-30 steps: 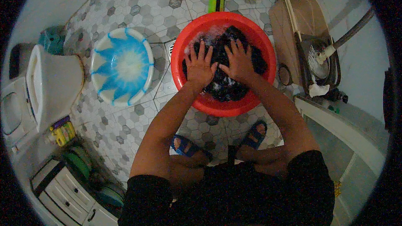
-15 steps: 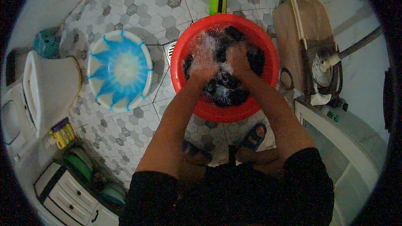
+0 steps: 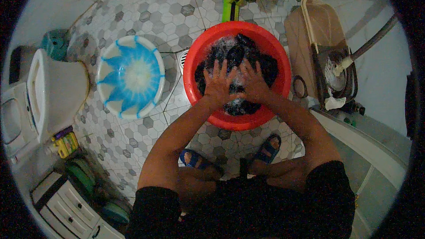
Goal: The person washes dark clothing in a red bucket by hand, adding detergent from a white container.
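A round red basin (image 3: 237, 123) stands on the tiled floor in front of me. Dark, wet cloth (image 3: 269, 67) fills it, with white suds (image 3: 225, 44) on top toward the far side. Both hands are over the basin, close together above the cloth. My left hand (image 3: 219, 84) has its fingers spread, pointing away from me, and holds nothing. Just to its right, my right hand (image 3: 254, 82) is also spread, palm down and without anything in its grip. Whether the palms touch the cloth I cannot tell.
Left of the red basin stands a white and blue basin (image 3: 104, 102), with a floor drain (image 3: 183, 59) between them. A toilet (image 3: 57, 86) is at the far left. A mop bucket (image 3: 303, 40) stands at the right, and a green plastic object (image 3: 230, 0) lies beyond the basin.
My hands have come up out of the cloth, and their fingers have spread apart. The splashing at the left of the basin has died down. The view has shifted slightly.
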`<state>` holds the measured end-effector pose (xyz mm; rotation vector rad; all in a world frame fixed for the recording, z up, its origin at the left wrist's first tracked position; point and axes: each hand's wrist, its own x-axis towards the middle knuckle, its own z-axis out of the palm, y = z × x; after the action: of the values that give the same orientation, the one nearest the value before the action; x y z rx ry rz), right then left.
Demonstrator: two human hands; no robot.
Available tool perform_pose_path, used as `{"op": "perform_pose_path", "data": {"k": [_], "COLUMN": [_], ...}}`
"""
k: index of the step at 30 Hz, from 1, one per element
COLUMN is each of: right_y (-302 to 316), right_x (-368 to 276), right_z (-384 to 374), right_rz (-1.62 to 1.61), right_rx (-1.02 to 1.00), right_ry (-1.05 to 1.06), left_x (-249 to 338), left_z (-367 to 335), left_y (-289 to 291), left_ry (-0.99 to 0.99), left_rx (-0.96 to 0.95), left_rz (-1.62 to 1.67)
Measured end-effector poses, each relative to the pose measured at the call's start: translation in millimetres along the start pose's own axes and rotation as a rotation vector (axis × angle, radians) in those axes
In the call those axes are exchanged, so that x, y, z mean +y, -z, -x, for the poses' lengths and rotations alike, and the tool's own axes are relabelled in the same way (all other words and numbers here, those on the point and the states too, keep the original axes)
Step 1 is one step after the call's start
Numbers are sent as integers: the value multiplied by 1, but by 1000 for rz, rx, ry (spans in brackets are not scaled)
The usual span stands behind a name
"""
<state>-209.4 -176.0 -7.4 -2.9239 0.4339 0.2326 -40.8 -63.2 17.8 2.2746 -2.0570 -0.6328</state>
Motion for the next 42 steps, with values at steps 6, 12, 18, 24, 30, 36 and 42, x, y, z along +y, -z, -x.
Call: {"op": "perform_pose_path", "data": {"k": [6,12,18,24,30,36,42], "right_y": [-72,-47,8,37,24,5,8], "right_x": [19,7,-4,29,28,43,43], "right_z": [25,-7,-20,-34,-51,-77,-96], "right_rz": [72,-81,-119,-90,-174,-74,-390], "right_rx": [248,50,-116,209,28,223,139], "right_ry": [97,28,-40,-178,-187,-110,-177], "left_x": [7,-13,-27,-36,-36,-50,-39], "left_z": [-9,-19,-17,-4,-7,-20,-30], "left_y": [-16,-49,-14,17,-3,-55,-34], "left_ry": [-16,-15,-87,-49,-4,-22,94], "left_rx": [-126,58,-18,192,-31,248,63], "left_rz": [-88,-164,93,-19,-158,-273,-208]}}
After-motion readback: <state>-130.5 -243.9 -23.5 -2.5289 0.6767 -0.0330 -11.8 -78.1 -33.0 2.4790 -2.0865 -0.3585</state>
